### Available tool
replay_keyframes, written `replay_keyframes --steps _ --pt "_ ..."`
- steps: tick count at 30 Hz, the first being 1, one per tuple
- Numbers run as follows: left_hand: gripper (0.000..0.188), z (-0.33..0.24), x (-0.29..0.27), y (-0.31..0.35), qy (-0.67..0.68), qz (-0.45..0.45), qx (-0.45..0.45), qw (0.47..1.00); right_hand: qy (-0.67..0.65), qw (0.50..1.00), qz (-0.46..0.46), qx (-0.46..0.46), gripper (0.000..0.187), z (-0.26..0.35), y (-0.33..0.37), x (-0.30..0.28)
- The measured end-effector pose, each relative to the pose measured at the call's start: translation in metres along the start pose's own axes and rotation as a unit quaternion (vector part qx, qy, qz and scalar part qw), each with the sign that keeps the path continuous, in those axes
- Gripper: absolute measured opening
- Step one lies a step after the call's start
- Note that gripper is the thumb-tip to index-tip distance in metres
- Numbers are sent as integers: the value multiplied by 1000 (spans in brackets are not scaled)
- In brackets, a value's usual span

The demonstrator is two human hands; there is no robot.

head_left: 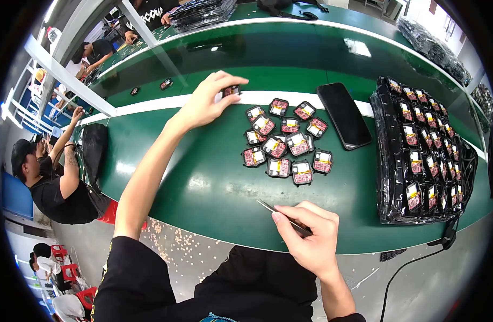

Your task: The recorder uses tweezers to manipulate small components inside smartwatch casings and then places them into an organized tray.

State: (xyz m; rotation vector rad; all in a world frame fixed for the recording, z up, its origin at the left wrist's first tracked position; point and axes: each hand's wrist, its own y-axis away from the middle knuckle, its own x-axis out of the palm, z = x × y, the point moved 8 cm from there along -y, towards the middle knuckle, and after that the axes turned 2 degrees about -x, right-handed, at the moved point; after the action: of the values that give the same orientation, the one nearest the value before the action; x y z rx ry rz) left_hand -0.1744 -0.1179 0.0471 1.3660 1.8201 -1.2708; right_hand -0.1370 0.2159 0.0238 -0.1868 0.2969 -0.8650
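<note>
My left hand (206, 102) reaches over the white strip along the back of the green table, with thumb and fingers closed around a small black-cased circuit module (232, 90). Near the table's front edge, my right hand (313, 236) grips a pair of tweezers (267, 206), whose tips point up and to the left. Between the two hands lie several loose circuit modules (278, 167), square with rounded corners. Black casings surround red boards with white blocks and yellow strips on them. Nothing touches the tweezer tips.
A black smartphone (344, 115) lies right of the modules. Farther right stands a stack of black plastic trays (386, 155) filled with similar modules. Two modules (166, 83) rest on the belt beyond the white strip. A black bag (94, 153) and a seated co-worker (58, 188) are at left.
</note>
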Motion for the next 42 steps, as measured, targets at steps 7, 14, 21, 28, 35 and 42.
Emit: replay_keyframes --steps 7,14,21,28,35,42 --pt "33 -49 -14 108 11 40 -95 995 20 999 1 -28 15 4 -2 2" --pt "64 -55 -41 151 -28 32 -165 985 55 998 3 -7 13 -2 -2 5" --pt "57 -29 -41 166 23 13 -159 987 67 998 4 10 12 -4 -2 9" --pt "46 -39 -39 165 30 -49 -163 985 70 997 7 11 13 -3 -2 10" --pt "45 -63 -12 162 113 41 -181 976 31 999 4 24 15 -10 -1 5" --pt "58 -131 25 154 129 146 -43 980 22 998 62 23 12 -5 -5 11"
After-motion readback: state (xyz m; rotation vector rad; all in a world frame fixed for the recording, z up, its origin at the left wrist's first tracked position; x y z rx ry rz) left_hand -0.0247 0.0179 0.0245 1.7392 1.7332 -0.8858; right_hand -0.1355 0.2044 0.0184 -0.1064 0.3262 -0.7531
